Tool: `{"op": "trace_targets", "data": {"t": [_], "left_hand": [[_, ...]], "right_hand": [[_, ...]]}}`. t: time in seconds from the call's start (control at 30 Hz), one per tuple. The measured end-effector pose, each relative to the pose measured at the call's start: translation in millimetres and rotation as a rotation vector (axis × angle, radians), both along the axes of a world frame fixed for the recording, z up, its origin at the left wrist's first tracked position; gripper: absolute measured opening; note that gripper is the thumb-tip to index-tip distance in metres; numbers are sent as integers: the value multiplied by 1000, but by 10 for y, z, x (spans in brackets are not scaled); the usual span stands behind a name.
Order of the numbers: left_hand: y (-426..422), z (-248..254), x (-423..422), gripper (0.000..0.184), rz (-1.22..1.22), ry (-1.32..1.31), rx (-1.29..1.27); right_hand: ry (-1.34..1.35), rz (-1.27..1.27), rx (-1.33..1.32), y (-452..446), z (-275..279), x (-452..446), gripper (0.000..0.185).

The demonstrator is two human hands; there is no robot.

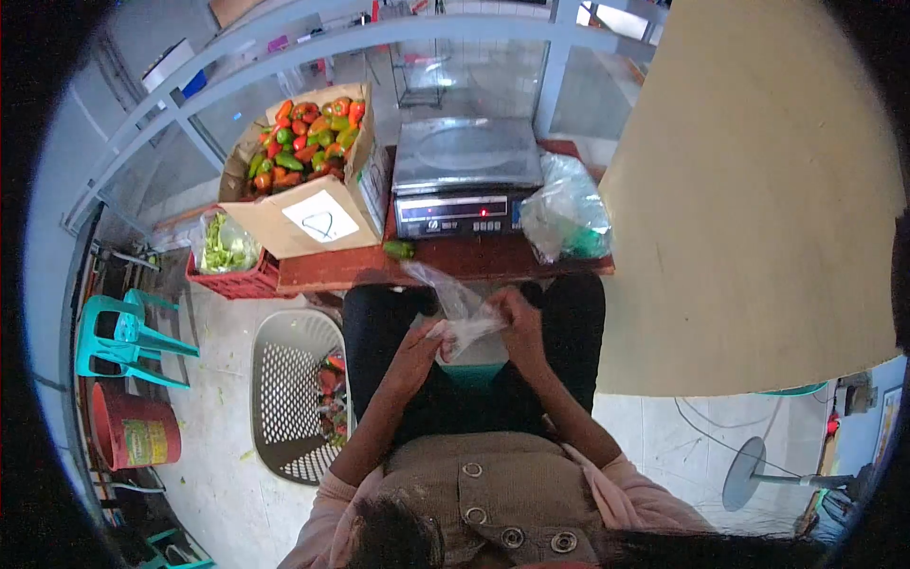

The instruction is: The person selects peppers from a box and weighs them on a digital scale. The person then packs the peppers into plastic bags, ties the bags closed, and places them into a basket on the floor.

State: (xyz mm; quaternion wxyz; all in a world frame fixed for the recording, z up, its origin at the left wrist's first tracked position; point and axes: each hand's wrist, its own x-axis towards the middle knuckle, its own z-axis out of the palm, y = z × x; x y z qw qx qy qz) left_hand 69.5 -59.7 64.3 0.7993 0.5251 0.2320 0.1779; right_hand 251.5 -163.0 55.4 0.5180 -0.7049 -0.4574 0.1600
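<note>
A clear plastic bag [457, 302] is held between my two hands above my lap. My left hand [424, 349] grips its lower left part, and the fingers of my right hand [515, 318] are closed on its right edge. Just beyond the bag, a green pepper [399, 249] lies on the red bench [445, 258]. Behind it stands a digital scale [464, 180] with a bare metal plate. To the left of the scale is an open cardboard box [275, 226] full of red, orange and green peppers [301, 142].
Clear plastic bags [569, 213] lie right of the scale. A red crate [242, 283] with bagged greens, a perforated basket [284, 379] holding peppers, a turquoise chair [118, 332] and a red bucket [136, 427] stand at left. A large tan panel [749, 209] fills the right.
</note>
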Motion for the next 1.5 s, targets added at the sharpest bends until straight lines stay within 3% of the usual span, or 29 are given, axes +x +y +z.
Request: {"op": "trace_targets", "data": {"t": [0.1, 0.17, 0.27, 0.3, 0.37, 0.5, 0.57, 0.7, 0.77, 0.87, 0.97, 1.07, 1.17, 1.27, 1.37, 1.47, 1.5], "left_hand": [[-111, 409, 121, 17, 33, -32, 169], [-52, 363, 94, 16, 29, 113, 408], [-28, 223, 77, 17, 143, 274, 733], [-47, 218, 87, 18, 203, 318, 834], [-82, 269, 104, 21, 329, 322, 838], [-144, 427, 240, 21, 544, 200, 787], [-140, 450, 246, 22, 558, 260, 847], [-33, 344, 234, 23, 560, 464, 891], [-54, 383, 237, 22, 527, 329, 920], [-177, 394, 276, 23, 401, 251, 952], [-238, 415, 269, 24, 356, 351, 914], [-79, 240, 225, 24, 478, 428, 901], [114, 68, 183, 25, 506, 502, 921], [227, -61, 165, 24, 516, 400, 865], [358, -107, 154, 22, 610, 140, 713], [276, 127, 186, 17, 534, -127, 521], [173, 275, 214, 16, 472, -157, 484]], "right_hand": [[103, -4, 6, -69, 63, 110, 33], [192, 51, 50, -88, 242, 140, 40], [346, 181, -118, -146, 424, 130, 41], [255, 182, -116, -142, 405, 98, 39], [68, 181, -104, -119, 359, 34, 35], [224, 42, -99, -42, 349, -68, 31], [196, -7, 38, -9, 339, -115, 27], [6, 12, -28, -48, 269, -191, 30], [-51, 33, -51, -65, 223, -219, 37], [-504, -49, 13, 16, 369, -240, 10], [-408, 13, 70, 76, 294, -147, 28], [443, 108, 90, 60, 138, 47, 24], [1257, 210, 313, 54, 467, -210, 24], [1517, 506, 365, 27, 154, -87, 27], [861, 333, -20, -45, 484, -67, 27], [137, 120, -92, -2, 422, -147, 20], [65, 49, -34, 37, 324, -98, 21]]}}
